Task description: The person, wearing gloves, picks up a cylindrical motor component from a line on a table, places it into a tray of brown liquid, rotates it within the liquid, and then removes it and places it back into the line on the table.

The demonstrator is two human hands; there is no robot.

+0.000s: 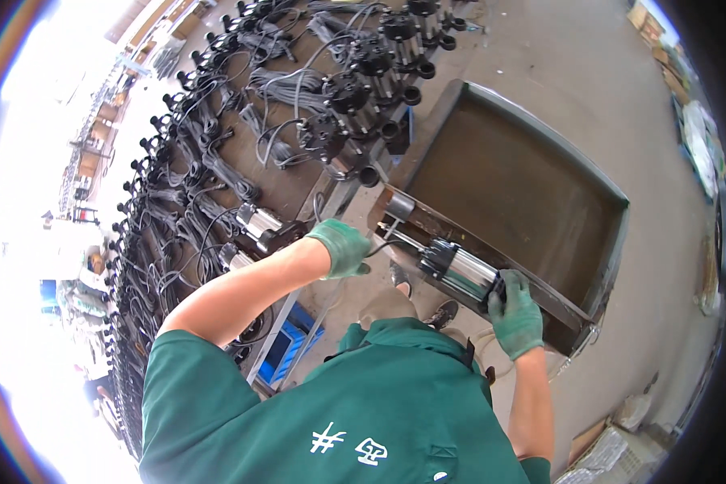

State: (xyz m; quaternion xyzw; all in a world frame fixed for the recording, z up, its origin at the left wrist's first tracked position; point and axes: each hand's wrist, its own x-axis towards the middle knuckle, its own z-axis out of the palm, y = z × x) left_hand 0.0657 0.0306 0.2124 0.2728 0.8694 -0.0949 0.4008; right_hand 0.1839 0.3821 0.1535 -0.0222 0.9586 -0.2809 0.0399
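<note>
A submersible pump (469, 273) with a silver cylinder body and black fittings lies on the near ledge of a metal tank (532, 113). My right hand (516, 316), in a green glove, is closed round the black end of the pump. To the left, my gloved left hand (340, 248) is curled shut on a black cable (385, 245), which runs toward the pump's other end. The glove hides part of the cable. A grey cylindrical fitting (400, 206) sits at the ledge's left corner.
Brownish liquid fills the tank. Several black-and-silver pumps (353, 105) stand along the table edge to the left, with bundled grey cables (286, 87) behind them. A blue crate (292, 343) sits below the table. Boxes and bags line the far right.
</note>
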